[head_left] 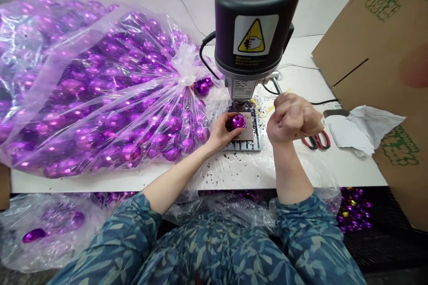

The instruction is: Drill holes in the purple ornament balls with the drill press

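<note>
My left hand [222, 134] has thumb and fingers curved around a shiny purple ball [238, 121], which sits on the small board [247, 132] under the drill press [256, 22], presumably to keep it steady beneath the chuck. My right hand [294, 118] is closed in a fist at the press's lever [277, 83], likely for control of the feed. The big bag of balls [110, 93] lies to the left on the bench [347, 173], probably for easy reach.

Both bare forearms reach forward from patterned blue sleeves, the left hand [223, 132] low with thumb and fingers curved apart, the right hand [294, 118] raised in a closed fist.
</note>
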`<state>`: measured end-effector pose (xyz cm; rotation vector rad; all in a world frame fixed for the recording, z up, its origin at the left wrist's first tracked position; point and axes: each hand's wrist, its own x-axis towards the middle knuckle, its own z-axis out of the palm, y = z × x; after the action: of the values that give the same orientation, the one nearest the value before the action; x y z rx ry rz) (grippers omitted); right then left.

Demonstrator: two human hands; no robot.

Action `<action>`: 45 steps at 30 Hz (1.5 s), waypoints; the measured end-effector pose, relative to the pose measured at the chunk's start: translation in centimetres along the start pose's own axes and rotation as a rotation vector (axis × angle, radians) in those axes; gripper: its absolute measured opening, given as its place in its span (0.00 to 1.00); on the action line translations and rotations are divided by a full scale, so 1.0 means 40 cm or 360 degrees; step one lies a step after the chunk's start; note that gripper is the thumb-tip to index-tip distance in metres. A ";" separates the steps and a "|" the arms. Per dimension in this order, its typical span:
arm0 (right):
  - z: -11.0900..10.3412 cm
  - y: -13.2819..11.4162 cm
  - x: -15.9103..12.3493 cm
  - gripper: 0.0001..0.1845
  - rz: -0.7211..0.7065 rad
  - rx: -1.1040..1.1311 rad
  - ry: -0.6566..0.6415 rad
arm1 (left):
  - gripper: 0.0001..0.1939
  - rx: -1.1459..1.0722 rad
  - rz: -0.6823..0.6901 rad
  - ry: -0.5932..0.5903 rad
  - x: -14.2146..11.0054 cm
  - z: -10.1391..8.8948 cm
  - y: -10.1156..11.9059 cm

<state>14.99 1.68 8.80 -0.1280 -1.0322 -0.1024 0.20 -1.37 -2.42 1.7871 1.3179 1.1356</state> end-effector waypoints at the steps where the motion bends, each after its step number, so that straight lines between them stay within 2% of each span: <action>1: 0.003 -0.004 0.004 0.35 0.0005 0.0001 -0.0015 | 0.27 0.0003 -0.0001 0.0002 0.001 0.000 0.001; 5: 0.048 -0.036 0.062 0.35 0.0227 -0.0054 -0.0027 | 0.26 -0.0001 -0.0027 0.0020 0.002 0.005 0.008; 7: 0.079 -0.046 0.106 0.37 0.0509 -0.0203 -0.0046 | 0.25 0.0035 -0.0024 0.0037 -0.007 0.004 0.013; 10: 0.111 -0.043 0.156 0.37 0.0632 -0.0172 -0.0084 | 0.23 0.0198 0.0086 0.0062 -0.043 -0.007 0.020; 12: 0.118 -0.033 0.169 0.37 0.0651 -0.0148 -0.0102 | 0.23 0.0320 0.0242 -0.0016 -0.079 -0.023 0.024; 16: 0.115 -0.024 0.167 0.38 0.0666 -0.0186 -0.0114 | 0.29 0.0568 0.0537 -0.0357 -0.138 -0.070 0.031; 18: 0.113 -0.024 0.163 0.38 0.0662 -0.0166 -0.0108 | 0.24 0.0735 0.0600 -0.0411 -0.143 -0.099 0.032; 21: 0.112 -0.025 0.162 0.37 0.0665 -0.0136 -0.0100 | 0.13 0.1167 0.0441 -0.0348 -0.122 -0.150 0.033; 24: 0.110 -0.022 0.162 0.36 0.0677 -0.0142 -0.0099 | 0.15 0.1706 0.0155 -0.0451 -0.104 -0.207 0.034; 27: 0.109 -0.016 0.161 0.36 0.0639 -0.0168 -0.0091 | 0.16 0.1981 0.0055 -0.0493 -0.119 -0.252 0.033; 31: 0.110 -0.014 0.158 0.35 0.0616 -0.0050 -0.0075 | 0.18 0.2023 0.0099 -0.0524 -0.186 -0.269 0.028; 36: 0.112 -0.017 0.157 0.30 0.0669 -0.0008 -0.0036 | 0.35 0.2099 0.0233 -0.0596 -0.236 -0.274 0.017; 38: 0.111 -0.013 0.157 0.29 0.0693 -0.0083 -0.0034 | 0.34 0.2083 0.0194 -0.0600 -0.236 -0.289 0.011; 41: 0.108 -0.005 0.157 0.33 0.0628 -0.0100 -0.0052 | 0.34 0.2027 0.0204 -0.0634 -0.243 -0.309 0.003; 45: 0.107 -0.008 0.156 0.35 0.0624 -0.0047 -0.0073 | 0.33 0.1988 0.0280 -0.0640 -0.261 -0.309 0.005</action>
<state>14.49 1.86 16.35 -0.3580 -1.0342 0.2423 -12.22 -11.40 0.22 2.7974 1.7638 -0.1691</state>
